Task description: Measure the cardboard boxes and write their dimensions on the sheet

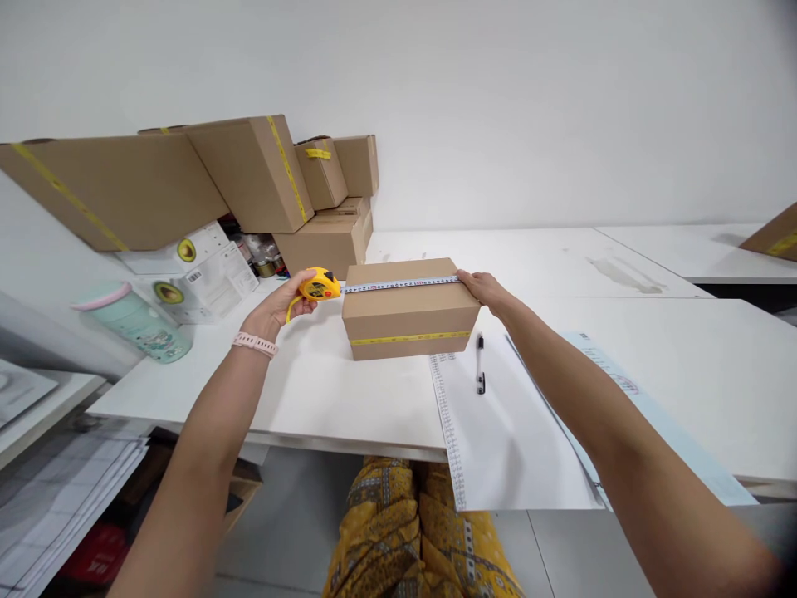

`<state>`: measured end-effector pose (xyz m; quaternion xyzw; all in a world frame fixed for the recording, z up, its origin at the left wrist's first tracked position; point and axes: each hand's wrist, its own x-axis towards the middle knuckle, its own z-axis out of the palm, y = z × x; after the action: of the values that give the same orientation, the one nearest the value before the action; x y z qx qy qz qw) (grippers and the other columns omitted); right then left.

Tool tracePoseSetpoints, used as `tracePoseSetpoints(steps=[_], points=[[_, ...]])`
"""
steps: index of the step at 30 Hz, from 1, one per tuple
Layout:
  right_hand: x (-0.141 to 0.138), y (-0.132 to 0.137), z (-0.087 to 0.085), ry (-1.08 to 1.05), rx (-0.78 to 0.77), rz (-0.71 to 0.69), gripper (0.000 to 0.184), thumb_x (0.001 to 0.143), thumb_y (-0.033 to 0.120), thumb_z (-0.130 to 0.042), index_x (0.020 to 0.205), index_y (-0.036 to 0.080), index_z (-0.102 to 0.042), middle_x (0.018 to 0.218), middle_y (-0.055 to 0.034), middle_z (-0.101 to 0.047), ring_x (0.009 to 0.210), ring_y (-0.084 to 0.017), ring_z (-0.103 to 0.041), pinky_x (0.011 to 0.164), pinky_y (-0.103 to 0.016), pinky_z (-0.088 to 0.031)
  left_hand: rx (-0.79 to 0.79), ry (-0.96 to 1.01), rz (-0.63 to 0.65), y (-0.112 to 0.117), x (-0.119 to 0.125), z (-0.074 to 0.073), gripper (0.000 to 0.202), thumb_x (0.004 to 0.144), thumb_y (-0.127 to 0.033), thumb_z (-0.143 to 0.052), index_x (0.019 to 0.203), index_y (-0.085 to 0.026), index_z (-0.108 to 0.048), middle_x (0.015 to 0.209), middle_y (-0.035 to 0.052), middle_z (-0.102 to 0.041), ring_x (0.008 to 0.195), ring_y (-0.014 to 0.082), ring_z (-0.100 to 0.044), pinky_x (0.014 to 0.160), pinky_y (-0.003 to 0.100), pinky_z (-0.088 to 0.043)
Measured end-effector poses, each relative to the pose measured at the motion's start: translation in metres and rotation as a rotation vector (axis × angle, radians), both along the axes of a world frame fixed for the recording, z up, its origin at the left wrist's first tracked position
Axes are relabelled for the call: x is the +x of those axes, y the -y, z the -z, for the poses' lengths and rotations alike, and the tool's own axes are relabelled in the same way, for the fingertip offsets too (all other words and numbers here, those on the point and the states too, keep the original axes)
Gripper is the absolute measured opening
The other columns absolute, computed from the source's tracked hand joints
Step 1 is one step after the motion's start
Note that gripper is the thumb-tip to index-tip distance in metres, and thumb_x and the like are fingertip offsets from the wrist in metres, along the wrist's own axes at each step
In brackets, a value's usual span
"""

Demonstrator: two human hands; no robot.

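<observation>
A closed brown cardboard box (411, 320) with a yellow strip along its front sits on the white table. My left hand (291, 301), with a pink band at the wrist, is wrapped round a yellow tape measure (320, 285) just left of the box. From its case the pale blade (402, 285) stretches across the box's top to the right edge. There my right hand (481, 289) pinches the blade's end against the box corner. The fingertips beyond that corner are partly hidden.
Right of the box's front, a black-capped pen (480, 364) lies on an open spiral notebook (516, 440). A light blue sheet (660, 415) lies beside it. At the left stand a mint-green tumbler (140, 324), white avocado-printed boxes (193, 282) and stacked cardboard boxes (249, 174).
</observation>
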<state>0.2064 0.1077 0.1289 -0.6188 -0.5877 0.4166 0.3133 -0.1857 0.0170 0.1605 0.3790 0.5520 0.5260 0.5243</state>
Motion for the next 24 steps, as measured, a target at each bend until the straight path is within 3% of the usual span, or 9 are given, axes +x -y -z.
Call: tracePoseSetpoints(steps=[5, 14, 18, 24], points=[[-0.001, -0.002, 0.001, 0.015, 0.013, 0.010, 0.038, 0.094, 0.051, -0.056, 0.080, 0.017, -0.062, 0.105, -0.0170, -0.071, 0.085, -0.023, -0.064, 0.067, -0.032, -0.048, -0.001, 0.000, -0.004, 0.001, 0.002, -0.001, 0.030, 0.077, -0.032, -0.076, 0.099, -0.013, -0.068, 0.076, 0.0066, -0.071, 0.046, 0.0110, -0.057, 0.041, 0.020, -0.050], [-0.002, -0.013, 0.004, 0.256, 0.108, 0.060, 0.039, 0.094, 0.052, -0.053, 0.076, 0.018, -0.063, 0.096, -0.0156, -0.071, 0.085, -0.026, -0.064, 0.070, -0.035, -0.045, 0.010, -0.004, 0.032, -0.001, -0.001, 0.002, 0.033, 0.074, -0.036, -0.078, 0.096, -0.014, -0.068, 0.074, 0.0053, -0.068, 0.046, 0.0111, -0.056, 0.040, 0.020, -0.047], [-0.001, -0.007, 0.003, 0.139, 0.069, 0.059, 0.038, 0.093, 0.054, -0.056, 0.083, 0.017, -0.063, 0.105, -0.0164, -0.072, 0.089, -0.025, -0.064, 0.068, -0.032, -0.046, -0.012, -0.014, -0.002, -0.002, -0.002, 0.003, 0.034, 0.074, -0.036, -0.078, 0.098, -0.014, -0.068, 0.076, 0.0060, -0.069, 0.046, 0.0111, -0.057, 0.040, 0.020, -0.046], [0.008, -0.005, 0.014, -0.189, -0.136, -0.016, 0.048, 0.088, 0.066, -0.058, 0.101, 0.021, -0.069, 0.121, -0.0122, -0.071, 0.101, -0.024, -0.065, 0.078, -0.034, -0.051, -0.001, -0.036, -0.009, -0.003, -0.001, 0.004, 0.038, 0.073, -0.037, -0.077, 0.102, -0.014, -0.068, 0.078, 0.0060, -0.071, 0.048, 0.0107, -0.056, 0.041, 0.019, -0.047]])
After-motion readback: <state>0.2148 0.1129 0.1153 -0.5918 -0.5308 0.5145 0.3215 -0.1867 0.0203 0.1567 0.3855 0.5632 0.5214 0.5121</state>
